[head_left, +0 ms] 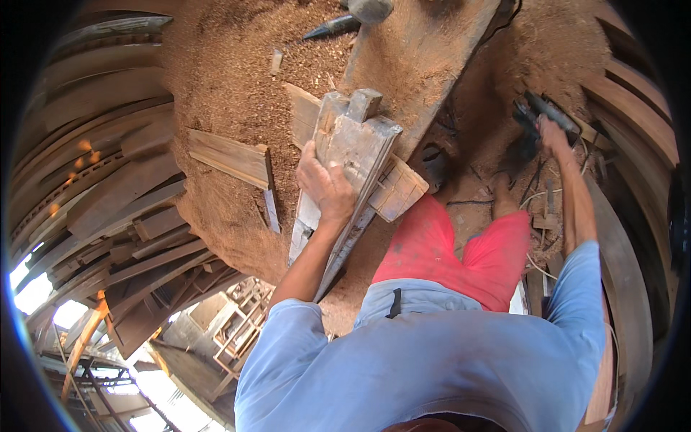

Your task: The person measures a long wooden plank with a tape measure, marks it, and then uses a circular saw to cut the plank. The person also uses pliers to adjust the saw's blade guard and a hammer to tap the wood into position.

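My left hand point(327, 189) rests on a weathered, pale timber piece point(353, 147) with a squared stub at its far end. Its fingers bend around the piece's left side. Beneath that timber, a lighter wooden board point(398, 189) sticks out at the right, close to my red shorts. Off to the right, my right hand point(553, 138) is closed around the end of a dark hand-held tool point(554, 114). Motion blur and shadow hide the tool's exact kind.
Sawdust point(223, 79) covers the ground. A wide plank point(410, 65) slants away ahead, with a dark pointed tool point(332, 27) left of it. A short board point(230, 157) lies left. Stacked timber point(108, 173) lines the left side; cords point(536, 194) trail near my foot.
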A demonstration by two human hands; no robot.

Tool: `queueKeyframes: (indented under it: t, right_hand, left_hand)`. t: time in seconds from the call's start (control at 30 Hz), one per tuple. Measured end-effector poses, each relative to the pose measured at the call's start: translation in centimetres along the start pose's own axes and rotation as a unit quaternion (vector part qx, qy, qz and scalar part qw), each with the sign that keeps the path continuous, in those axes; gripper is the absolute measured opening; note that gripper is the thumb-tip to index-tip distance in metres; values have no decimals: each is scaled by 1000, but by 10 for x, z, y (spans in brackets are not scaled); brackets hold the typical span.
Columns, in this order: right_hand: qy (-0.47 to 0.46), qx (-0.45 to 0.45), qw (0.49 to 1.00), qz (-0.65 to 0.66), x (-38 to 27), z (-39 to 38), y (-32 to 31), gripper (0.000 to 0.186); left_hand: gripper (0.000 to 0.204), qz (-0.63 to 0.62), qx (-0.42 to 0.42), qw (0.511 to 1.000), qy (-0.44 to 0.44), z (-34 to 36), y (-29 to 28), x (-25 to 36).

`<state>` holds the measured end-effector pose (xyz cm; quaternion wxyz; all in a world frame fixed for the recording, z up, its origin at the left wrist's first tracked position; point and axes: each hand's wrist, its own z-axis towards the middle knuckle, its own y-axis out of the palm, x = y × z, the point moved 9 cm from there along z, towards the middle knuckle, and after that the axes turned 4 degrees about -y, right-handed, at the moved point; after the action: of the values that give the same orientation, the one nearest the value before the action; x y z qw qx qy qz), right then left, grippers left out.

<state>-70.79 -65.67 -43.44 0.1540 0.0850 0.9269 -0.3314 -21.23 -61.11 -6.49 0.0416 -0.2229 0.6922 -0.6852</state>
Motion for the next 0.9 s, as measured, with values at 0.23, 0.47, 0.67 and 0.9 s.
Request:
queueKeyframes:
  t: [0.23, 0.47, 0.67, 0.9]
  right_hand:
    - [27, 80, 982, 171, -68, -151, 0, 49]
    - [62, 109, 972, 201, -153, -265, 4, 48]
    - [56, 119, 979, 154, -210, -314, 12, 51]
    - [17, 87, 989, 121, -262, -342, 23, 51]
  left_hand:
    - [89, 4, -6, 1000, 21, -4, -12, 5]
    - [89, -64, 89, 982, 152, -26, -24, 31]
    - [75, -340, -155, 899, 229, -190, 10, 108]
    - [77, -463, -525, 595, -395, -300, 152, 38]
